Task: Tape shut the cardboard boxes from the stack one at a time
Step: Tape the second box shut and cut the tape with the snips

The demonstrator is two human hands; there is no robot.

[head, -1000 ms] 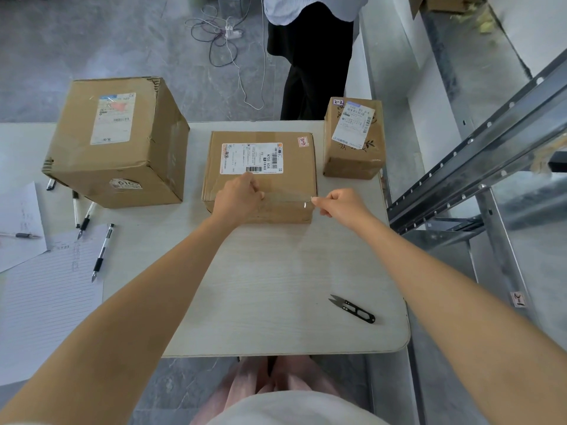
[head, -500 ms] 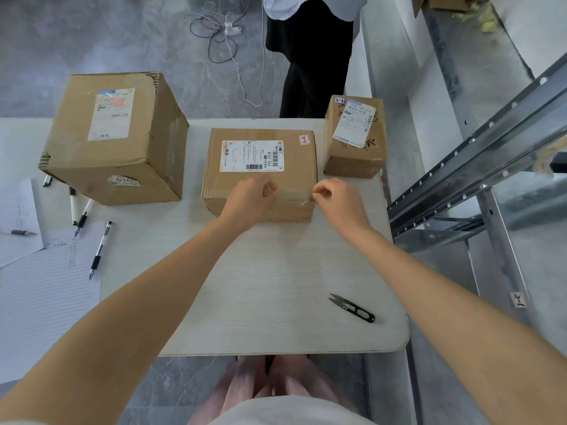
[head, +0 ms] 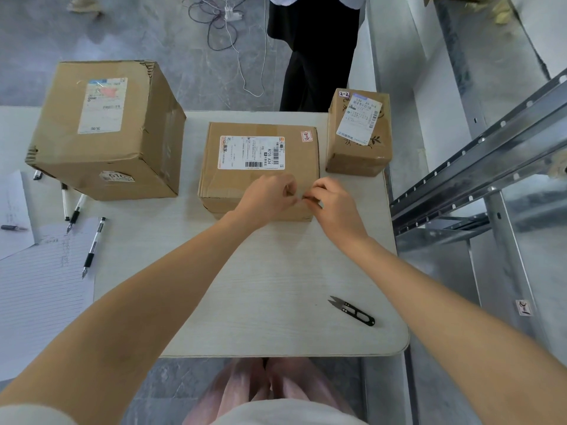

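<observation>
Left hand (head: 270, 198) and right hand (head: 333, 204): fingers curled, fingertips meeting at near top edge of middle box (head: 233, 183) on bench (head: 276, 286); cannot tell what they pinch.

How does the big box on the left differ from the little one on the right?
The large box is bigger and taller than the small box. The large box has crushed, torn corners; the small box looks neat. The small box carries printed leaf sprigs and a handwritten 2-2 tag; the large box has neither. Both are brown cardboard with a white shipping label on top.
</observation>
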